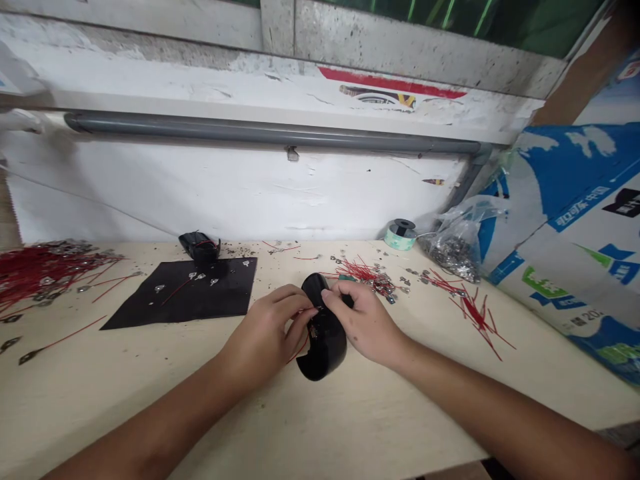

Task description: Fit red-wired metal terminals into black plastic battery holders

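Glossy black, the curved piece (325, 343) pinched in my right grip (369, 323) at two o'clock could twist loose if my left grip (270, 328), its hold unclear, pushes from ten.

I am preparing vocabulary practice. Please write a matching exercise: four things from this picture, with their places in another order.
1. shiny black curved piece
2. flat black rectangular sheet
3. long grey pipe
4. clear plastic bag

A. across the white wall panel
B. beside the blue-and-white carton
C. between the left hand and right hand
D. on the pale table, under small silvery pieces

Pairs: 1-C; 2-D; 3-A; 4-B
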Motion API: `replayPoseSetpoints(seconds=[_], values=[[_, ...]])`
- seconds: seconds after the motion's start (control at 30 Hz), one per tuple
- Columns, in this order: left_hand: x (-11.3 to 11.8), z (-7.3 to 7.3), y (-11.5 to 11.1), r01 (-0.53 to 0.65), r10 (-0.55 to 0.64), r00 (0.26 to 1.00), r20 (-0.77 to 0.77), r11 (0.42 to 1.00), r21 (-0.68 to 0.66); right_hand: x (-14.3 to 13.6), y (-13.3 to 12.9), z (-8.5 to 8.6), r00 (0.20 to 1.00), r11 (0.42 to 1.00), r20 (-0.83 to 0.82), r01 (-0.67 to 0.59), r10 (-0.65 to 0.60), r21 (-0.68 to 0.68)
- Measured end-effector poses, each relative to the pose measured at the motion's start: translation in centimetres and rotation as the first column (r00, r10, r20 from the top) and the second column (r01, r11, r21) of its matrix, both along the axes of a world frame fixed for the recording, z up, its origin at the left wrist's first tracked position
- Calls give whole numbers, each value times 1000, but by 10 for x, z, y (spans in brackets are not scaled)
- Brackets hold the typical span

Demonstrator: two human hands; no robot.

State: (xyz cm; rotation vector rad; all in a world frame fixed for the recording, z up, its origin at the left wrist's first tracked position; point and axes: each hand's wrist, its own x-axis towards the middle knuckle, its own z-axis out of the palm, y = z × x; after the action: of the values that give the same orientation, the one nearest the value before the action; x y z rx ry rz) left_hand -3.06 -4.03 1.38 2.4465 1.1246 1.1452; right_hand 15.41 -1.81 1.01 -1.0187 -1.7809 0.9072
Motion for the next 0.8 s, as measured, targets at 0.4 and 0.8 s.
replayPoseSetpoints(seconds=[0.4, 0.8], values=[[-2, 2, -6, 30, 44, 909, -415, 985, 168, -4, -3, -7, 997, 998, 71, 40, -44, 52], [0, 6, -7, -187, 242, 899, 365, 966, -179, 1, 6, -4, 990, 996, -125, 49, -57, -68]])
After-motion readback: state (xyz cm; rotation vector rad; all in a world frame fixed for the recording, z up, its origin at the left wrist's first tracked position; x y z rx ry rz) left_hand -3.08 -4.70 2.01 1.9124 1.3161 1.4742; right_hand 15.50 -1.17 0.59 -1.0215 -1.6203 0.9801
